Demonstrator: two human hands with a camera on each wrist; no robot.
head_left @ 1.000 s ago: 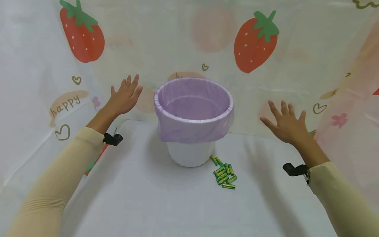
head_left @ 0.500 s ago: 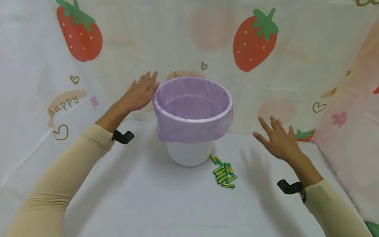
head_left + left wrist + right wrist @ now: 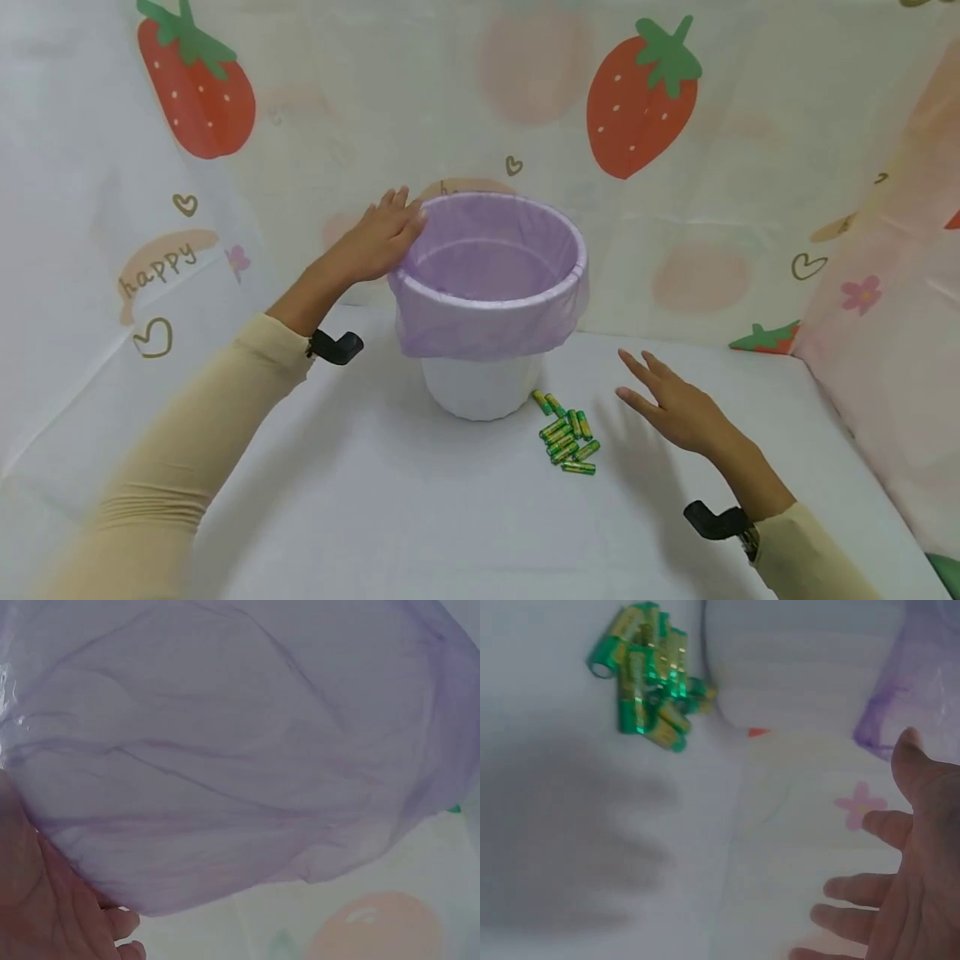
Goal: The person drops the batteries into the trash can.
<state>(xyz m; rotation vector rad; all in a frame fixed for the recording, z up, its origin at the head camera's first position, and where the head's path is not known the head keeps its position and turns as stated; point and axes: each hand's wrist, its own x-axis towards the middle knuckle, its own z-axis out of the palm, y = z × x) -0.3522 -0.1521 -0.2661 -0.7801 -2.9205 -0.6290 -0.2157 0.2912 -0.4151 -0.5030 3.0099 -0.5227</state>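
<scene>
A white trash can point(image 3: 483, 392) stands upright on the table, lined with a purple trash bag point(image 3: 487, 329) folded down over its rim. My left hand point(image 3: 382, 237) is at the rim's left side in the head view, its thumb by the edge and its fingers extended. Up close in the left wrist view, that hand point(image 3: 52, 900) lies against the bag's overhang. My right hand point(image 3: 678, 412), fingers spread and holding nothing, hovers right of several green-and-yellow batteries point(image 3: 566, 437). These batteries point(image 3: 649, 675) lie in a loose pile at the can's foot.
A white cloth covers the table point(image 3: 420, 508). Behind it hangs a backdrop point(image 3: 360, 108) printed with strawberries, hearts and flowers, close behind the can. A pink side panel point(image 3: 885, 375) rises along the right edge.
My left hand has moved right to the rim of the trash can. My right hand has come down and left toward the batteries. Can and batteries have stayed put.
</scene>
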